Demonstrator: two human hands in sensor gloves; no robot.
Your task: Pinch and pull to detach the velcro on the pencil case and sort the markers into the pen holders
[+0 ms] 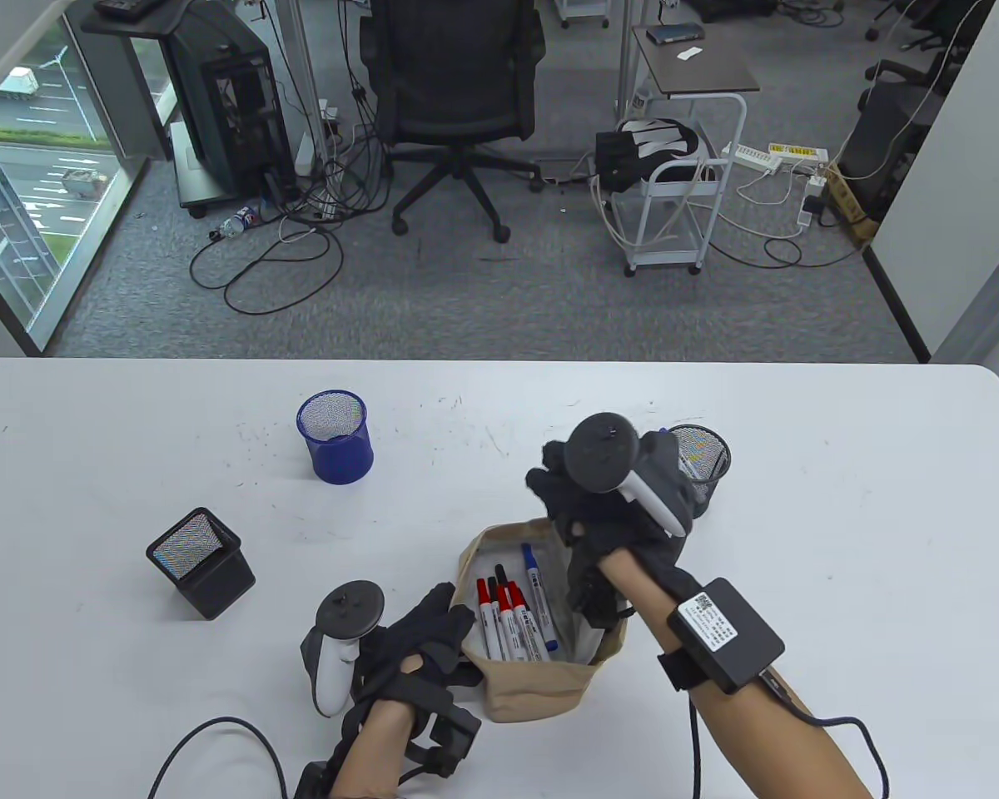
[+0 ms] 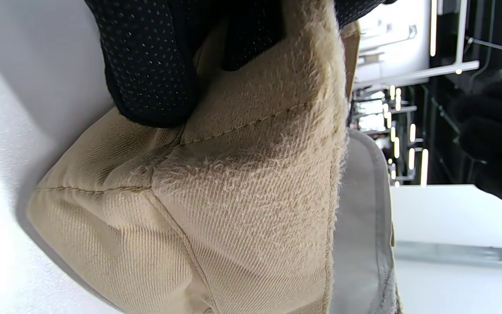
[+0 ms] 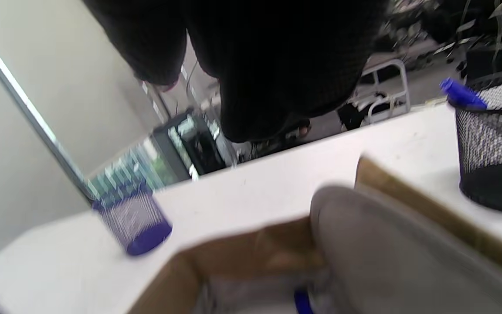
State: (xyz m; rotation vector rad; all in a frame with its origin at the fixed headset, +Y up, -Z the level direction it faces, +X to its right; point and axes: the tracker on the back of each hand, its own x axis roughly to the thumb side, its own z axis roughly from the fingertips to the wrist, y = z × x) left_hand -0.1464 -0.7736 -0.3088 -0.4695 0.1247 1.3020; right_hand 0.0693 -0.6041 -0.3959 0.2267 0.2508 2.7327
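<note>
From the table view, your tan pencil case (image 1: 541, 682) lies open near the front edge of the white table (image 1: 841, 583), between your two hands. Inside it you can count three red-capped markers (image 1: 499, 620) side by side and one blue marker (image 1: 539, 595) just to their right. Your left hand (image 1: 420, 645) grips the case's left rim, fingers curled over the fabric. Your right hand (image 1: 599, 499) hangs raised above the case's far right corner; from here its fingers look loosely bent, but the tracker hides them, so you cannot tell whether they carry anything. Three holders stand on the table: a blue mesh cup (image 1: 335, 437) well to the far left, a black square holder (image 1: 200, 563) at the left, and a black mesh cup (image 1: 703, 466) just behind your right hand.

The left wrist view adds the grip itself: your gloved fingers (image 2: 155, 74) pinch the fuzzy tan edge of the case, with grey lining (image 2: 360, 226) showing at its mouth.

The right wrist view, blurred, shows what the table camera hides: a blue marker cap (image 3: 462, 93) sticking up over the black mesh cup's rim. The dark glove fills the top of the frame, and no marker is seen in it.
</note>
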